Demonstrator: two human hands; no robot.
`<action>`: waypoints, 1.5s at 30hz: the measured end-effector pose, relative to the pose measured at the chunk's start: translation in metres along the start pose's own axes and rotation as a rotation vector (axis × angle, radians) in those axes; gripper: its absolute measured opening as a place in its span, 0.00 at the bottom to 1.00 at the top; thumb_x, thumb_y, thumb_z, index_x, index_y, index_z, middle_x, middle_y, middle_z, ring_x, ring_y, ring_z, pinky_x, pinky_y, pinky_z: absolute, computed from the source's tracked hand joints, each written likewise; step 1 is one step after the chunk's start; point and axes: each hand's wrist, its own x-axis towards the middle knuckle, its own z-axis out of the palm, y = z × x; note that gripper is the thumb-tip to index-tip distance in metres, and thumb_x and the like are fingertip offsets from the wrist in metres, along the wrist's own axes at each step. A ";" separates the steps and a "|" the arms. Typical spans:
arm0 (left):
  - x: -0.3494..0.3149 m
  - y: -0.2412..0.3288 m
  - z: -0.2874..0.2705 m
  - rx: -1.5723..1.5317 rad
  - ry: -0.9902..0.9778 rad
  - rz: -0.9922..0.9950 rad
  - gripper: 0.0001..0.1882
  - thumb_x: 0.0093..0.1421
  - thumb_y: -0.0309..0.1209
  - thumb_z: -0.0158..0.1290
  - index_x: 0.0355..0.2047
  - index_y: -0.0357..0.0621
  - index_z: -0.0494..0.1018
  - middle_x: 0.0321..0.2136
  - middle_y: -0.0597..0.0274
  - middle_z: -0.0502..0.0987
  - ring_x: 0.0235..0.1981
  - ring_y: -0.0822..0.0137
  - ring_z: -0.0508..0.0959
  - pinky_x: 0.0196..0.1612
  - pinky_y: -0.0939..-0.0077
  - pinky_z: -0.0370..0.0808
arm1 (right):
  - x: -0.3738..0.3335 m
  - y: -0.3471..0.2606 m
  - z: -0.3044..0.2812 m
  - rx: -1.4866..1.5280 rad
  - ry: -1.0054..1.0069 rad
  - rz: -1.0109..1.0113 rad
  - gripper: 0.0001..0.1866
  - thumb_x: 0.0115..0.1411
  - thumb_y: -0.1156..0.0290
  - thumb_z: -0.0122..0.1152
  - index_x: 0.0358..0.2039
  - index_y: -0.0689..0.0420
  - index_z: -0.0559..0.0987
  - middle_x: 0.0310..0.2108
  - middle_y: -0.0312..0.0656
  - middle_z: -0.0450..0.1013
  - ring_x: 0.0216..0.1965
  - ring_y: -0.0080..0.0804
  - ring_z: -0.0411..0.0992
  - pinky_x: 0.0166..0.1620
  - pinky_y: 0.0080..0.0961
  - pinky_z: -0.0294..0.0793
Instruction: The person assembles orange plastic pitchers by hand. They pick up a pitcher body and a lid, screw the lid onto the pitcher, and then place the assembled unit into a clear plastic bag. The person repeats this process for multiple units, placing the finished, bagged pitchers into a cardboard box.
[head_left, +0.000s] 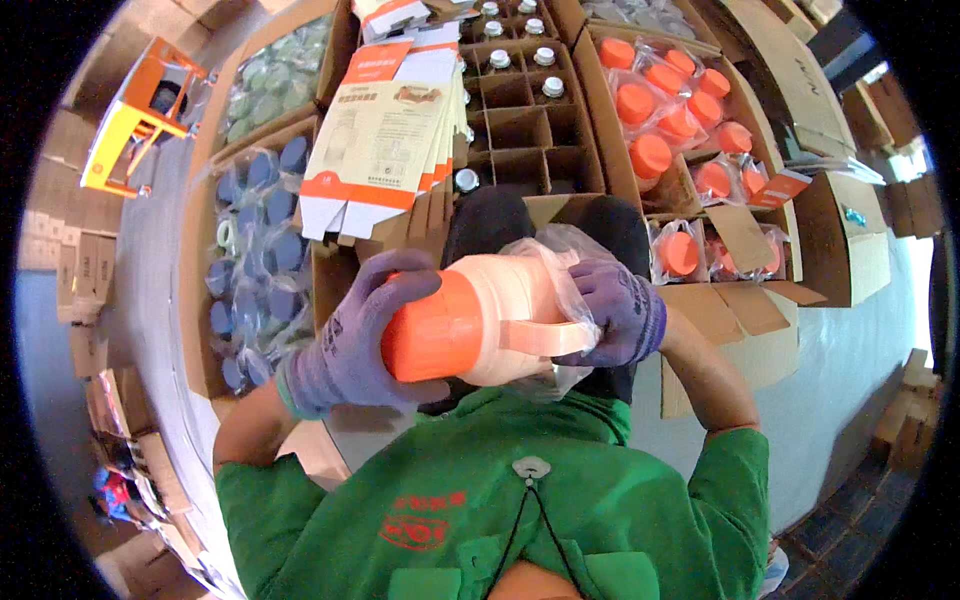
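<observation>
Between my two gloved hands lies a pale peach thermos jug (515,300) with a handle, tipped on its side over my lap. Its orange lid (425,328) points left. My left hand (360,335), in a purple-grey glove, wraps round the lid. At the other end my right hand (615,312) grips a clear plastic bag (570,265) bunched at the jug's base, close to the handle. The bag covers the base end, while the lid is bare.
Ahead lies a stack of flattened printed cartons (385,130) beside a divided box (525,130) with several white-capped bottles. A box of blue-lidded jugs (255,265) stands left; a box of orange-lidded jugs (650,155) stands right. An orange stool (140,120) is far left.
</observation>
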 end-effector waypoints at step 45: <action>-0.028 -0.035 0.060 0.081 0.392 -0.354 0.30 0.45 0.51 0.56 0.47 0.50 0.74 0.38 0.55 0.78 0.39 0.52 0.78 0.41 0.60 0.75 | -0.043 -0.049 0.006 -0.562 0.273 0.428 0.54 0.30 0.39 0.68 0.55 0.62 0.66 0.51 0.57 0.65 0.52 0.57 0.64 0.54 0.52 0.62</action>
